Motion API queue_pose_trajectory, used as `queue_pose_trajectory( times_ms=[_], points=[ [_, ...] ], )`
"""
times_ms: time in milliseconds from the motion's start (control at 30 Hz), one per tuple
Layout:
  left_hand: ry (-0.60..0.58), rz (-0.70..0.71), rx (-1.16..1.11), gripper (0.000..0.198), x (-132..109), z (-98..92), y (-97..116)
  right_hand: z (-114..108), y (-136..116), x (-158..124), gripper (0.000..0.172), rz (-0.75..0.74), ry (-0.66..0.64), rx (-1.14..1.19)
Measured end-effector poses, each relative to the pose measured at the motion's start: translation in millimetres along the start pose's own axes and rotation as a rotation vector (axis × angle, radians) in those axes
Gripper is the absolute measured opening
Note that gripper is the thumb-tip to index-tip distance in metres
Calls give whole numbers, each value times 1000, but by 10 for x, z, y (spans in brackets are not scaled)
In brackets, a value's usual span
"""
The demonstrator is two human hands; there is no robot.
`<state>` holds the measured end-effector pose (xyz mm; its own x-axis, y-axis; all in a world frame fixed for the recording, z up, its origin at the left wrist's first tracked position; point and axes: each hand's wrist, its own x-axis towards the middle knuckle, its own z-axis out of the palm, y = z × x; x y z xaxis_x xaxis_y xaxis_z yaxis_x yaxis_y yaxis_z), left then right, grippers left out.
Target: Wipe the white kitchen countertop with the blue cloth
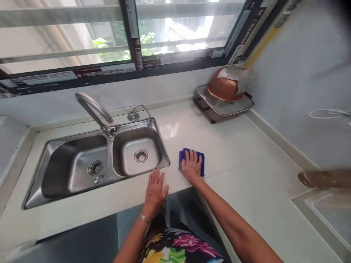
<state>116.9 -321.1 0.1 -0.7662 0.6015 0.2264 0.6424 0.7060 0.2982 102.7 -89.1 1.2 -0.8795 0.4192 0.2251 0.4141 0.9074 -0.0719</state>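
Note:
My right hand point(191, 166) lies flat with spread fingers on a folded blue cloth point(202, 163), pressing it to the white countertop point(236, 146) just right of the sink. My left hand point(155, 188) rests palm down on the counter's front edge, fingers stretched out, empty, just in front of the small right basin point(128, 146). A bracelet sits on my left wrist.
A steel double sink point(68, 160) with a curved tap point(93, 107) fills the left. At the back right corner a copper-coloured pot point(225, 87) rests tilted on a tray point(241, 106). A brown object point(323, 179) lies at the right edge. A window runs behind.

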Motion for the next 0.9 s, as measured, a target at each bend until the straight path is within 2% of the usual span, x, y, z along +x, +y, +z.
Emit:
queue_pose_trajectory(
  times_ms=[133,267,400,500,567,700,800,900],
  points=[
    [22,-36,42,54,-117,16,8,-76,-339,-304,58,-282,-48,116],
    [14,-86,105,49,-311,-56,-14,-137,-295,-418,56,-434,-74,205],
    [-21,-149,155,50,-630,-229,-94,-141,32,-362,55,-412,-62,211],
    [-53,-186,184,52,-966,-373,-190,-121,325,-336,54,-360,-35,186],
    [-42,-269,199,50,-1216,-451,-266,-96,506,-334,54,-336,-10,171],
    [77,-565,179,51,-1691,-555,-496,-26,754,-358,53,-297,51,132],
    [227,-785,115,63,-1943,-614,-756,28,806,-402,53,-281,88,93],
    [339,-875,68,69,-2058,-647,-1009,74,777,-478,53,-253,121,52]
  ],
)
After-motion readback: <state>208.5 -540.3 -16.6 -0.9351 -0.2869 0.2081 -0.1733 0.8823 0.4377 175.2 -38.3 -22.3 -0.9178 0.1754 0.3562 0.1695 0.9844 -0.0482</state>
